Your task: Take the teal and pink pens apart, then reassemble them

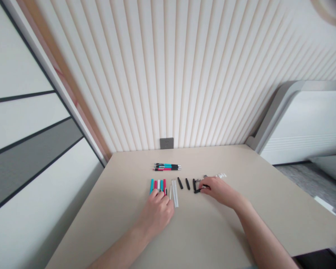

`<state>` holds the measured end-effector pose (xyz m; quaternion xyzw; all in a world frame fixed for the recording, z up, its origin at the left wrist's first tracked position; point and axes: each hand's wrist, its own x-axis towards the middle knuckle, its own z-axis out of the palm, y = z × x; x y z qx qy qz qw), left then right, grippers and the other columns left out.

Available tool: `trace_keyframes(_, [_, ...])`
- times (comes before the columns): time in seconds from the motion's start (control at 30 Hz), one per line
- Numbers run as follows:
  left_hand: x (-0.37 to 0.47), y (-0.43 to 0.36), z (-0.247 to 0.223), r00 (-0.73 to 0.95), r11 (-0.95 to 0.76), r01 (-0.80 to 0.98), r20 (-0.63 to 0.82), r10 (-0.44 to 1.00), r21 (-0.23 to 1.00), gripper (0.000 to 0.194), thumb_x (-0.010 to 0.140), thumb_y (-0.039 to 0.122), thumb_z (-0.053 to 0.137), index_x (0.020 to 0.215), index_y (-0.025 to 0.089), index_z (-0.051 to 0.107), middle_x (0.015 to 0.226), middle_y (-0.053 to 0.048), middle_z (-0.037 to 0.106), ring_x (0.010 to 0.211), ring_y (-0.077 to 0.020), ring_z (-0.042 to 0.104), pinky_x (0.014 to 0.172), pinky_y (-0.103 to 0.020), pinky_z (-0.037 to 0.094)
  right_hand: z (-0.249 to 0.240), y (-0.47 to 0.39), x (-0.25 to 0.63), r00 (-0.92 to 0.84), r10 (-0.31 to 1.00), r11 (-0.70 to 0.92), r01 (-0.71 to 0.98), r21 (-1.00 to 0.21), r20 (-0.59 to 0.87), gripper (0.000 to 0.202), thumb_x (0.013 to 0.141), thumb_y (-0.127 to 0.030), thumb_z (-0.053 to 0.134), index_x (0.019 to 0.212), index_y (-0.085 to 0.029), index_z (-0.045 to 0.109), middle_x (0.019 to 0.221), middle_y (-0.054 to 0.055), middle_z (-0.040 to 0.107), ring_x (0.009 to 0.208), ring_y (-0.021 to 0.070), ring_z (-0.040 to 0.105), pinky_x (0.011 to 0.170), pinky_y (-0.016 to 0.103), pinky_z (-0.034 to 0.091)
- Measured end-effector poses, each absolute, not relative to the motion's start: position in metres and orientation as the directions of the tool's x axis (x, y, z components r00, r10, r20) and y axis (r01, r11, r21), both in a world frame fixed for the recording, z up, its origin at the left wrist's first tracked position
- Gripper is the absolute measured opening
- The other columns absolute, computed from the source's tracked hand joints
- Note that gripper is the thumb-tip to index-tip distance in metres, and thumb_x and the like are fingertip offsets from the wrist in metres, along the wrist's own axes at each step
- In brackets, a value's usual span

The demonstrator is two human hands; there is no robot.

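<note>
Spanning a sorted spread of pen parts, 1 hand at each side

The parts lie grouped by kind across the pale table [100, 213], an order that probably makes each kind easy to find and pick up singly. At left, 5 coloured barrels [158, 184] stand side by side, pointing away from the person. Right of them lie slim white rods [174, 192], bunched lengthwise, then dark tubes [187, 184]: 2 spaced apart and 2 more close by the right hand [220, 190]. Small white pieces [221, 175] sit just beyond that hand. On the far side, 3 whole pens [167, 166] lie crosswise in a stack of rows, perhaps so that they stay distinct from the loose parts.

The left hand [160, 207] comes in from the near left, palm down, its fingers curled over the near ends of the barrels. A slim white piece and something dark show by its fingers, but I cannot tell whether it grips either.

The right forearm slants in from the near right, the wrist bent so that the fingers point left. Thumb and fingertips are drawn together at the dark tubes; what, if anything, is pinched there is too small to tell.
</note>
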<state>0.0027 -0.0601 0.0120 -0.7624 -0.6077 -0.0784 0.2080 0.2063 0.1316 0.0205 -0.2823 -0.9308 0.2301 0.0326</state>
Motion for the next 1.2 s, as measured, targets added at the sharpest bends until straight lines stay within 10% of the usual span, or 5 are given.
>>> trace_keyframes(0.2, [0.01,-0.06,0.011,0.202,-0.136,0.969,0.339,0.919,-0.208,0.021,0.086,0.018,0.056,0.066,0.017,0.059,0.062,-0.004,0.06,0.067,-0.0214,0.056,0.07,-0.041,0.039,0.021,0.122,0.198,-0.838,0.537,0.777,0.444,-0.446,0.101,0.02,0.094,-0.026,0.049,0.1,-0.025,0.068,0.094,0.003,0.067,0.084,0.0176,0.064,0.074,0.026,0.043])
trace_keyframes(0.57, [0.012,-0.059,0.011,0.19,-0.157,0.979,0.303,0.934,-0.128,0.023,0.09,0.029,0.056,0.07,0.017,0.061,0.068,-0.005,0.063,0.073,-0.0228,0.057,0.076,-0.042,0.038,0.014,0.112,0.173,-0.913,0.402,0.915,0.397,-0.079,0.066,0.021,0.097,-0.02,0.044,0.104,-0.026,0.064,0.09,0.003,0.061,0.076,0.0152,0.063,0.06,0.022,0.036])
trace_keyframes(0.97, [0.005,-0.061,0.022,0.154,-0.139,0.987,0.235,0.96,-0.078,0.041,0.085,0.047,0.064,0.115,0.02,0.057,0.092,-0.005,0.063,0.09,-0.0252,0.056,0.081,-0.04,0.039,0.015,0.1,0.169,-0.917,0.385,0.912,0.36,-0.197,0.104,0.033,0.1,-0.038,0.038,0.123,-0.028,0.059,0.094,0.004,0.064,0.082,0.016,0.064,0.068,0.023,0.039])
trace_keyframes(1.2, [0.002,-0.056,0.014,0.196,-0.183,0.98,0.211,0.958,-0.077,0.034,0.085,0.044,0.066,0.108,0.021,0.06,0.091,-0.005,0.062,0.092,-0.0241,0.056,0.082,-0.04,0.04,0.012,0.098,0.163,-0.918,0.391,0.905,0.369,-0.211,0.071,0.034,0.098,-0.043,0.042,0.125,-0.03,0.059,0.095,0.004,0.065,0.08,0.0165,0.065,0.066,0.023,0.038])
